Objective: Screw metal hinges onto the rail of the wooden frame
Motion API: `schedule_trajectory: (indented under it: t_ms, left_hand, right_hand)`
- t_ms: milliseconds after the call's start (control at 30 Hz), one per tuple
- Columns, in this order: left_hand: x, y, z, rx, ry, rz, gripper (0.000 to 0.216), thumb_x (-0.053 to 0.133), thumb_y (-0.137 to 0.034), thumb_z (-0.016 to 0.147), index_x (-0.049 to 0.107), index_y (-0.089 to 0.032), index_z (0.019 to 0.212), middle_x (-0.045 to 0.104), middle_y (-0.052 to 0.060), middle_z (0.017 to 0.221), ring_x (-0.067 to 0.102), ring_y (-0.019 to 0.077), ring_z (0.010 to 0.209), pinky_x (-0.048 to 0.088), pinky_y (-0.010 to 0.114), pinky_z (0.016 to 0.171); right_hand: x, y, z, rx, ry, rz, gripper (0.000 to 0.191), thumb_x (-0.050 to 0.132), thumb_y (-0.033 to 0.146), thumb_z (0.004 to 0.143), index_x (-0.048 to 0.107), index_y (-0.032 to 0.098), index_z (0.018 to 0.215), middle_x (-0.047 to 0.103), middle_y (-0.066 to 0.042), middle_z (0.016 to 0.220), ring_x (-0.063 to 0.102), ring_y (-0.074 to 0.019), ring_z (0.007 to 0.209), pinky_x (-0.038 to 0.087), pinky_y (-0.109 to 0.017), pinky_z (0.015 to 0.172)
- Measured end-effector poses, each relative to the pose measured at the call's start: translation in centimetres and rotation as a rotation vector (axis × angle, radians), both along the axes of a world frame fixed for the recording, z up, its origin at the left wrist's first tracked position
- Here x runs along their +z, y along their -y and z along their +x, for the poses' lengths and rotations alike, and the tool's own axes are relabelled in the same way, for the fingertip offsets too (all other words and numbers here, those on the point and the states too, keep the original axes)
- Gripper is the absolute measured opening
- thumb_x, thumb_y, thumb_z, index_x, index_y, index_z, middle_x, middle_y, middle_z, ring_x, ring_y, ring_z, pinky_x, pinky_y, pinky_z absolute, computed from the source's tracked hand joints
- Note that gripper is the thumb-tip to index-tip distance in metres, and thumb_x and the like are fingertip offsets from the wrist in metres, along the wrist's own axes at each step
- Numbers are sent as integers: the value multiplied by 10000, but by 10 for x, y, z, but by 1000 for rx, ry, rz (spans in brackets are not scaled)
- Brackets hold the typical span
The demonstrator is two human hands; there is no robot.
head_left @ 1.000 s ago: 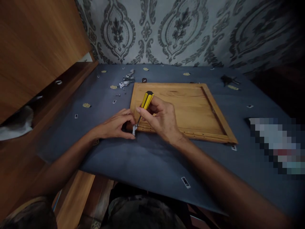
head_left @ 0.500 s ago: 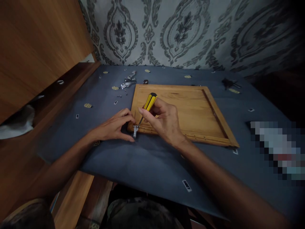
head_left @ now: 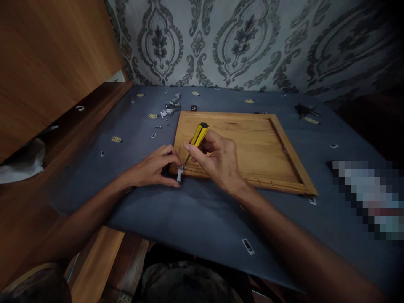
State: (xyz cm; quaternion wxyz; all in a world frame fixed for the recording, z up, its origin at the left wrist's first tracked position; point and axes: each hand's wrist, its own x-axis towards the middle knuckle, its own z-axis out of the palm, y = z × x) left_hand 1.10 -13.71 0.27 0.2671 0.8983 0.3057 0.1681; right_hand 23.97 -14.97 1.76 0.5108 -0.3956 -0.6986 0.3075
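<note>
A framed wooden panel (head_left: 249,143), like a cabinet door, lies flat on the cloth-covered table. At its near left corner a small metal hinge (head_left: 179,173) sits on the frame, its arm jutting out over the near edge. My left hand (head_left: 154,166) steadies the hinge, thumb at its outer end and fingers curled over the panel's corner. My right hand (head_left: 219,160) is closed around a yellow and black screwdriver (head_left: 199,135). The screwdriver leans, its tip down at the hinge's plate. The screw under the tip is too small to make out.
Several metal hinges (head_left: 170,107) lie in a pile beyond the panel's left corner, with loose screws (head_left: 158,126) near them. A dark object (head_left: 306,111) lies at the back right. A blurred-out item (head_left: 369,198) is on the right. A wooden cabinet (head_left: 53,50) stands left.
Almost nothing has moved. The hinge and the fingers of my left hand have shifted very slightly; the screwdriver stays at the same spot.
</note>
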Motion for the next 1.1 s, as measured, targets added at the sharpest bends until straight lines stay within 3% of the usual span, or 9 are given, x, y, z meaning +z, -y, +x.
schedule_trajectory:
  t_ms: [467, 700, 933, 1100]
  left_hand:
    - [-3, -2, 2, 12, 22, -15, 443, 827, -604, 872, 698, -225, 1061, 610, 56, 1129, 561, 270, 1153, 483, 398, 1020]
    - [-3, -3, 3, 18, 33, -35, 451, 831, -613, 863, 693, -222, 1042, 608, 53, 1118, 564, 265, 1138, 484, 392, 1006]
    - [0, -3, 4, 11, 7, -35, 444, 841, -594, 859, 684, -220, 1038, 604, 56, 1114, 561, 264, 1121, 488, 399, 993]
    - [1, -3, 5, 20, -9, -38, 435, 841, -579, 861, 678, -216, 1038, 608, 63, 1137, 553, 271, 1132, 487, 397, 988]
  right_hand:
    - [0, 0, 0, -5, 6, 36, 407, 699, 570, 934, 545, 229, 774, 544, 43, 654, 507, -120, 595, 393, -284, 559]
    - [-2, 1, 0, -40, 6, 39, 325, 696, 456, 928, 534, 232, 757, 549, 38, 664, 518, -126, 602, 397, -294, 573]
    - [-2, 8, -4, -97, -43, 73, 338, 710, 479, 945, 562, 239, 758, 594, 26, 675, 554, -131, 595, 444, -296, 568]
    - [-1, 8, -6, -59, -49, 50, 407, 720, 575, 935, 582, 237, 754, 599, 24, 673, 557, -136, 589, 445, -299, 565]
